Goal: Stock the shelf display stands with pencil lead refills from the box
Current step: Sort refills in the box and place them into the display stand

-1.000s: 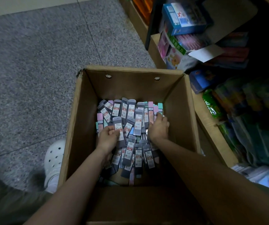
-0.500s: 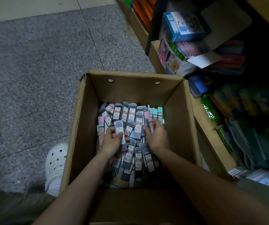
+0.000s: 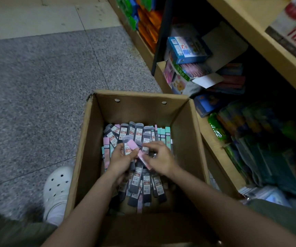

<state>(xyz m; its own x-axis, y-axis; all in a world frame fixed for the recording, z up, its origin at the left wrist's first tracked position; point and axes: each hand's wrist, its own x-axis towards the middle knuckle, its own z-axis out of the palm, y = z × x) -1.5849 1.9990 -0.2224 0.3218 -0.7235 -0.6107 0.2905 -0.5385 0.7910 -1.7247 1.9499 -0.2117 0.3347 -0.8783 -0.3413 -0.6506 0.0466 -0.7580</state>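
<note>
An open cardboard box [image 3: 140, 108] stands on the floor, its bottom covered with several pencil lead refill packs [image 3: 138, 180] in grey, pink and teal. Both my hands are down inside it. My left hand [image 3: 121, 160] grips a grey refill pack with a white label [image 3: 128, 146]. My right hand [image 3: 158, 158] pinches a pink refill pack [image 3: 140, 154] that lies slanted across the grey one, its upper end at my left fingers. The two hands are close together over the pile.
Wooden shelves [image 3: 261, 43] rise on the right, packed with coloured boxes [image 3: 188, 49] and stationery packs [image 3: 268, 148]. My foot in a white clog [image 3: 58, 184] stands left of the box on grey speckled floor [image 3: 36, 86].
My right hand has lifted a pink pack from the pile's right side and brought it leftward onto the grey pack in my left hand. The camera has tilted up a little.
</note>
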